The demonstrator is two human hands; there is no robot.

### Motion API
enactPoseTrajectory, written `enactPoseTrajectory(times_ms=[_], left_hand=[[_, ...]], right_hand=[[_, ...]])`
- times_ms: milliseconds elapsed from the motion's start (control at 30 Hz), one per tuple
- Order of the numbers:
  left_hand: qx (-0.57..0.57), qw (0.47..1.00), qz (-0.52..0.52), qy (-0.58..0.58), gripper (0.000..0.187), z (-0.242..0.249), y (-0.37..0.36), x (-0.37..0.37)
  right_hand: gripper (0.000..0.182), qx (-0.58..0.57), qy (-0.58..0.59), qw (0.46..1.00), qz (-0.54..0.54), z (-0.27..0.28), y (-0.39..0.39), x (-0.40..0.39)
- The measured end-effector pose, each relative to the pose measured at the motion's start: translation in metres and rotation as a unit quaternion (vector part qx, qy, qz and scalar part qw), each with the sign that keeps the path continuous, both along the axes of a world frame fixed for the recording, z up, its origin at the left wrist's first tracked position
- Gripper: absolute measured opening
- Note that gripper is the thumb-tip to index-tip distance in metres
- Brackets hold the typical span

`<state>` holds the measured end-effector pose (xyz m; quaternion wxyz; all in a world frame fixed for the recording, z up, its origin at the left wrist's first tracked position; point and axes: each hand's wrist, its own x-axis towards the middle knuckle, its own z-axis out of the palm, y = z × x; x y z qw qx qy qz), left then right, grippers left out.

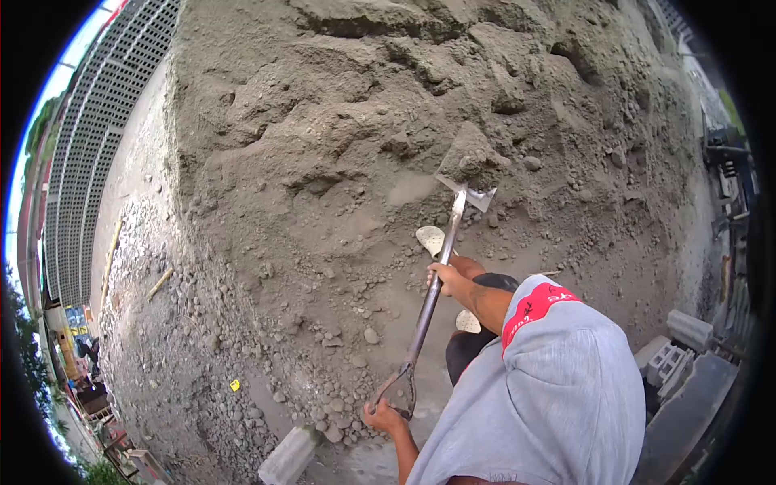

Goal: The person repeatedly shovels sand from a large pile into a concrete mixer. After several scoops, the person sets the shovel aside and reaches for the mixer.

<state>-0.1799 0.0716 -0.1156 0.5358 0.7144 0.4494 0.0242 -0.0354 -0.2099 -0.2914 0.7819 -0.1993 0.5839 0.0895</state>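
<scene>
One large mound of grey-brown soil and stones (323, 153) is seen filling most of the view, its face broken by hollows and ledges. One long perforated wall (85, 162) is set at the left, beyond a pale gravel strip (174, 339). One grey shirt (558, 388), banded in red, is worn by the person, who is bent forward. One shovel (427, 319) is held slantwise at the mound's foot, its blade (482, 199) laid against the soil and loaded with dirt. One pale block (291, 457) is placed near the lower edge, and two more blocks (691, 330) are seen at the right. Two light shoes (431, 239) are planted beside the shaft. Two hands are used: the shaft is clasped about its middle by the right hand (440, 279), forearm angled down, while the end handle is gripped by the left hand (384, 416), set lower. Two sticks (160, 284) and one yellow scrap (235, 385) are scattered on the gravel.
</scene>
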Motion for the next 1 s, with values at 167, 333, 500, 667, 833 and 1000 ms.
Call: enactPoseTrajectory(times_ms=[167, 333, 500, 667, 833, 1000], left_hand=[[-0.156, 0.974, -0.141, -0.077, 0.01, -0.01, -0.039, -0.034], [-0.409, 0.813, -0.404, -0.087, 0.007, 0.087, -0.221, -0.046], [-0.551, 0.543, -0.632, 0.052, 0.008, 0.283, -0.343, -0.127], [-0.503, 0.343, -0.793, 0.026, 0.017, 0.341, -0.355, -0.194], [-0.186, 0.301, -0.933, -0.065, 0.021, 0.304, -0.342, -0.211], [-0.039, 0.427, -0.903, 0.006, 0.025, 0.267, -0.318, -0.216]], right_hand=[[0.014, -0.149, -0.064, 0.968, -0.193, 0.12, -0.114, -0.136], [0.015, -0.388, -0.107, 0.817, -0.412, 0.342, -0.248, -0.322], [0.022, -0.533, -0.145, 0.666, -0.501, 0.478, -0.343, -0.525], [0.031, -0.453, -0.117, 0.78, -0.416, 0.386, -0.333, -0.59], [0.019, -0.246, -0.13, 0.861, -0.426, 0.224, -0.278, -0.531], [0.01, -0.029, 0.006, 0.98, -0.195, 0.149, -0.214, -0.448]])
